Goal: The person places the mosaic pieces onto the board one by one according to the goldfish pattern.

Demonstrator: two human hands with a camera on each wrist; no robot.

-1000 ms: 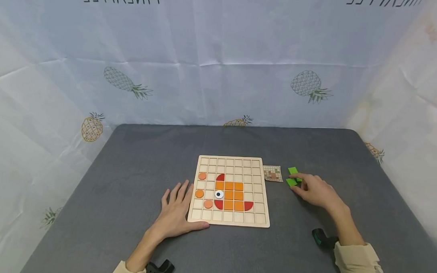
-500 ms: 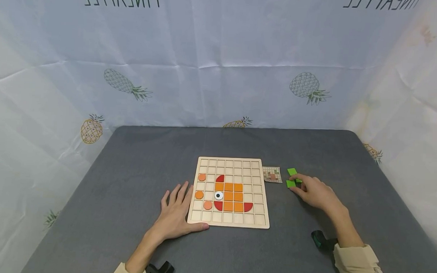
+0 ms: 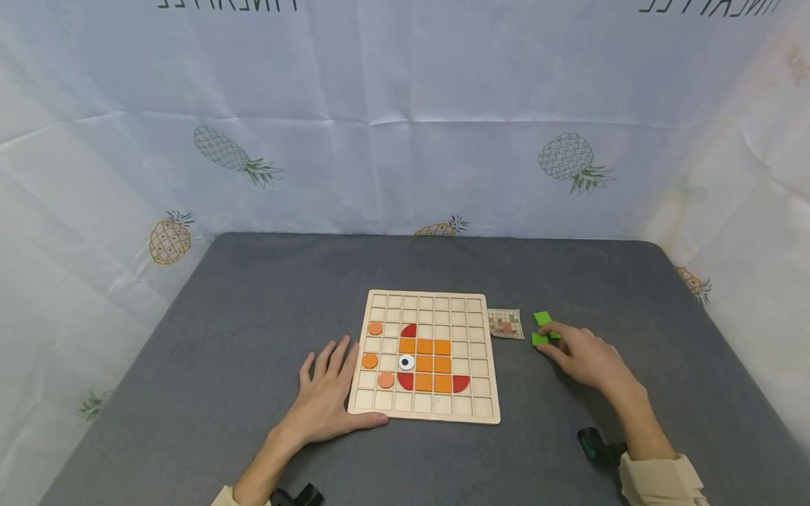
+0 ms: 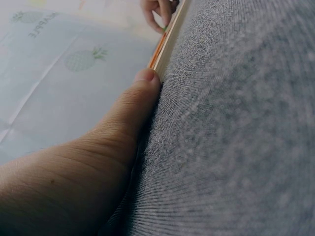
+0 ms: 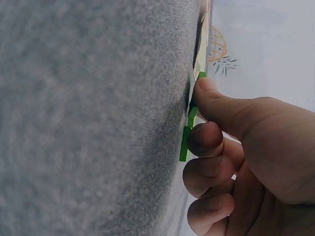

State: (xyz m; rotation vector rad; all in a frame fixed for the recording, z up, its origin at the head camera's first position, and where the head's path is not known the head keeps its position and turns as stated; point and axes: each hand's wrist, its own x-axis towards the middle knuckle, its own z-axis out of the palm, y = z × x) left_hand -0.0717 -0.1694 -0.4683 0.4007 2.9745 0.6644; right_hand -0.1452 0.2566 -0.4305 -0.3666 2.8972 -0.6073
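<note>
A wooden grid board [image 3: 475, 406] lies on the grey table, bearing orange squares [image 3: 424, 364], red quarter-round pieces [image 3: 461, 384], a white eye disc [image 3: 406, 362] and orange round discs [image 3: 370, 360]. My left hand [image 3: 324, 403] rests spread at its lower left corner, thumb along the front edge, also seen in the left wrist view. To the right, my right hand [image 3: 585, 357] pinches a green square tile [image 3: 539, 339] between thumb and index finger, close to the table. Another green tile [image 3: 543, 317] lies just beyond; a further one is partly covered by the fingers.
A small printed pattern card [image 3: 507, 325] lies against the board's right edge. The dark grey table [image 3: 283, 278] ends at a pale cloth backdrop [image 3: 394, 171] with pineapple prints. Black straps [image 3: 296, 500] sit at the wrists.
The near green tile has turned slightly in the right hand's fingertips. The left hand and board stay in place.
</note>
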